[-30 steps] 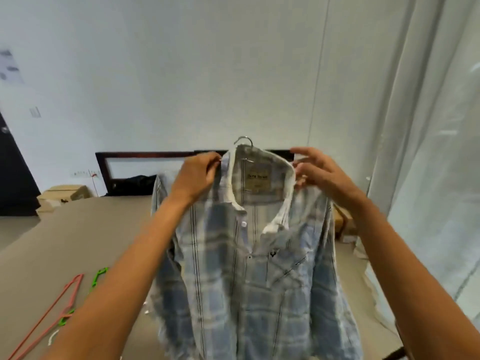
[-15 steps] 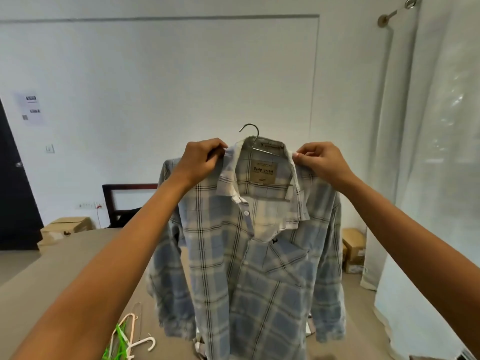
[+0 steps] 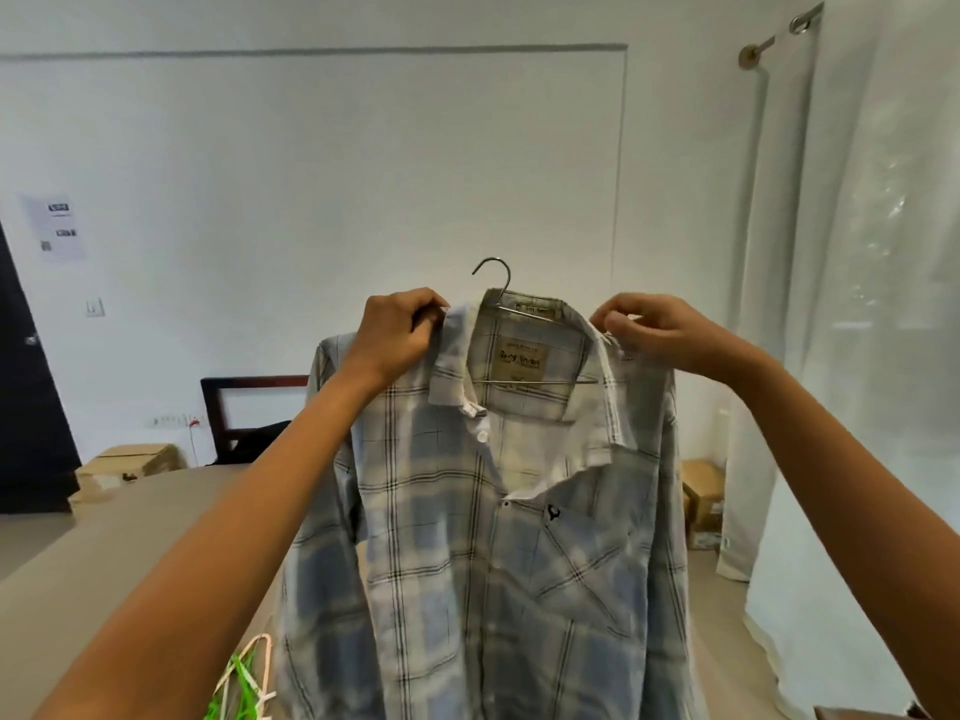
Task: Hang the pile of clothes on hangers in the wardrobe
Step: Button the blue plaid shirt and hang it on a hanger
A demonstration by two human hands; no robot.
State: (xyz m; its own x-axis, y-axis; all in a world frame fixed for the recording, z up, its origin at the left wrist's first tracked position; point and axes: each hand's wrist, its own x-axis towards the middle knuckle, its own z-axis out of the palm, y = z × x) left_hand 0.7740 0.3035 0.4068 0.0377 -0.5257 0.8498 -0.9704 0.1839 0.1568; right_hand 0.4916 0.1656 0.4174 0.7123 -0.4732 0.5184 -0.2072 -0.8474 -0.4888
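A blue and white plaid shirt (image 3: 483,537) hangs in the air in front of me on a metal wire hanger (image 3: 496,283), whose hook sticks up above the collar. My left hand (image 3: 397,332) pinches the left side of the collar. My right hand (image 3: 652,332) pinches the right side at the shoulder. The shirt front is partly unbuttoned, with the label showing inside the neck. The sleeves hang down at both sides. No wardrobe is visible.
A beige bed surface (image 3: 104,553) spreads below left, with green and white hangers (image 3: 244,683) lying on it. A dark wooden frame (image 3: 244,402) stands at the wall. Cardboard boxes (image 3: 130,462) sit on the floor, and white curtains (image 3: 872,304) hang at the right.
The view has tilted up from the bed toward the wall. Both hands have lifted the shirt higher and kept hold of the collar; my right hand has shifted its grip slightly.
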